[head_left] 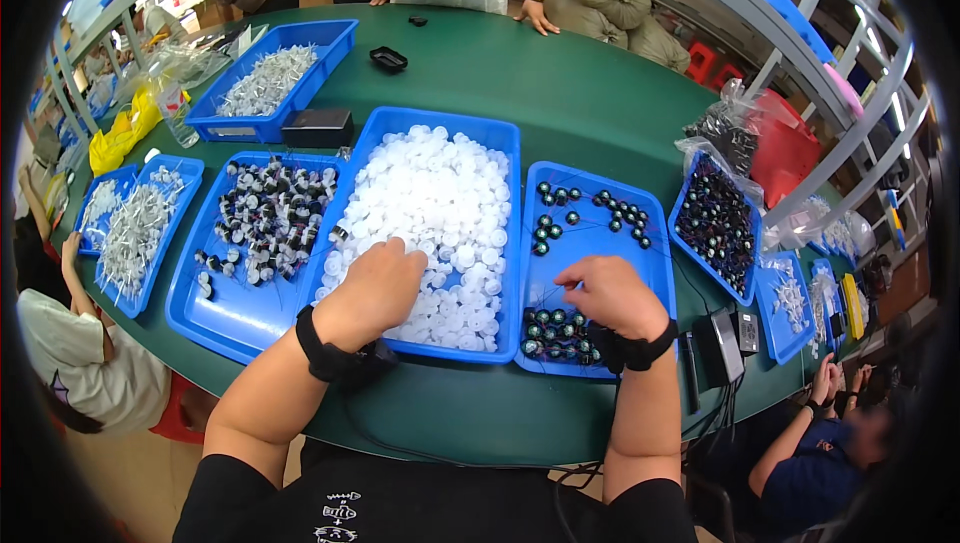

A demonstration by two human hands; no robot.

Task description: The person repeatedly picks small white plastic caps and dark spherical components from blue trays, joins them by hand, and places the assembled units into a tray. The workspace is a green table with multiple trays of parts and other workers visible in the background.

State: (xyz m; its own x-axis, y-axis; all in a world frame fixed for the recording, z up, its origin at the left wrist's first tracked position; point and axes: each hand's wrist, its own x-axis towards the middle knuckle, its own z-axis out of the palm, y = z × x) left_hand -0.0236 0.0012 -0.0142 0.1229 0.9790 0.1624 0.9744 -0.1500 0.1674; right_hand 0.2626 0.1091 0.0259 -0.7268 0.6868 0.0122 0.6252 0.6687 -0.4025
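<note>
My left hand (378, 288) is over the left side of a blue tray full of small white translucent plastic caps (435, 188). Its fingers are closed; whatever is in them is hidden by the back of the hand. Over the blue tray to the right, my right hand (612, 295) is curled, with thumb and forefinger brought close together. What they hold, if anything, is too small to name. Below it lies a cluster of dark, shiny round parts with thin wires (555, 333); more such parts (622, 215) are spread at the tray's far end.
Left of the caps, a blue tray (200, 318) holds black-and-white wired parts. Further trays with white stemmed pieces (140, 233) stand left and behind. At right are a tray of dark round parts (712, 228), a black box (718, 343) and cables. People surround the green table (560, 73).
</note>
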